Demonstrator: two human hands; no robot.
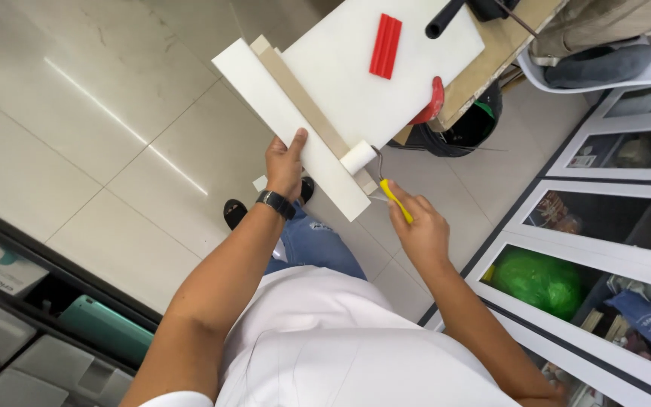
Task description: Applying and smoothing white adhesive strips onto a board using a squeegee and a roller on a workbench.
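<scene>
At the far left edge, grey and white plastic storage bins (9, 332) are seen on dark shelving, with a teal box (103, 328) beside them. A pale glossy tiled floor (77, 113) is spread across the left and middle of the view.

The left hand (285, 167) is pressed on a long white rectangular strip (288, 128), the thumb laid on its top face and the fingers curled under its near edge, so the strip is grasped and steadied. A black wristwatch (275, 203) is worn on that wrist. Against the strip's far side a narrow beige wooden slat (307, 102) is laid, and both jut past the corner of a broad white flat board (356, 68) resting on a wooden worktop (491, 53).

A small white foam roller (358, 157) is set on the beige slat at its near end, touching it. Its yellow handle (396, 200) is clenched in the right hand (420, 234), the forefinger stretched along it.

On the white board a ribbed red rectangular block (385, 45) is lying, well apart from the roller. A black cylindrical tube (443, 19) is seen at the board's far edge. To the right, white-framed glass cabinet doors (566, 234) are seen, with a green rounded object (540, 280) behind one.
</scene>
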